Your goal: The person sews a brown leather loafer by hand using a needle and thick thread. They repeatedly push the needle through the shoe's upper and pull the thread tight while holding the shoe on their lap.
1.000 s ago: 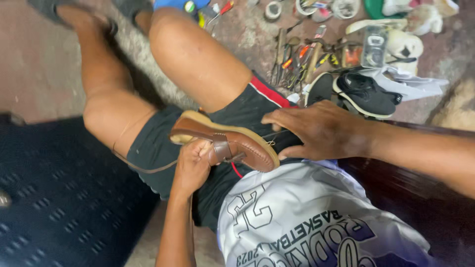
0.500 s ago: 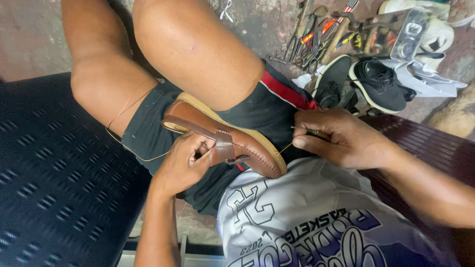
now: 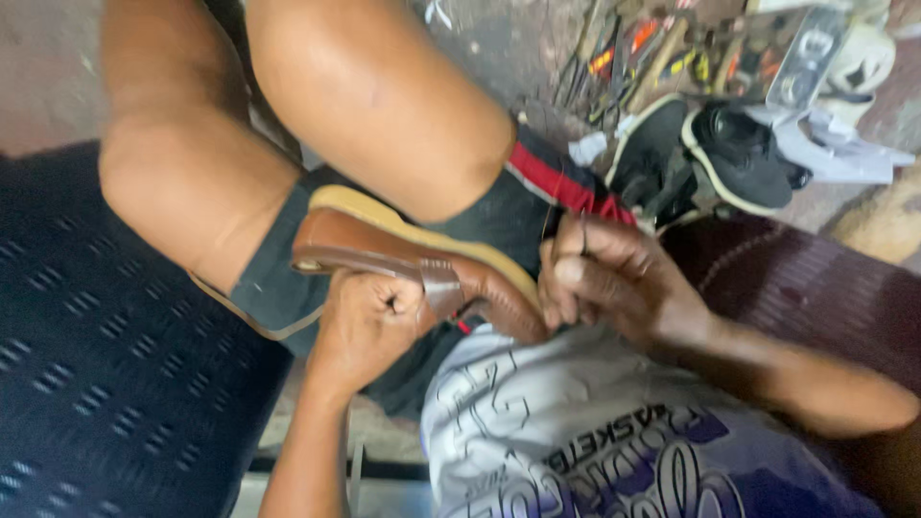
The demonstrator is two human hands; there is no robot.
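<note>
Stitching under way: the left hand (image 3: 369,321) clamps the brown shoe (image 3: 413,269) on the lap, while the right hand (image 3: 614,278) pinches a needle (image 3: 582,233) by the toe. Sole seam looks unfinished; how much remains, I cannot tell.

Dark blue seat cushion (image 3: 86,384) with rows of small pale dashes fills the 8 o'clock side. A black sneaker with a cream sole edge (image 3: 743,163) lies on the ground at 2 o'clock, with crumpled white paper (image 3: 830,153) just beside it. A heap of hand tools with red and orange handles (image 3: 643,62) sits near 1 o'clock. Maroon ribbed mat (image 3: 806,288) at 3 o'clock. Bare concrete floor (image 3: 43,77) at 10 o'clock.
</note>
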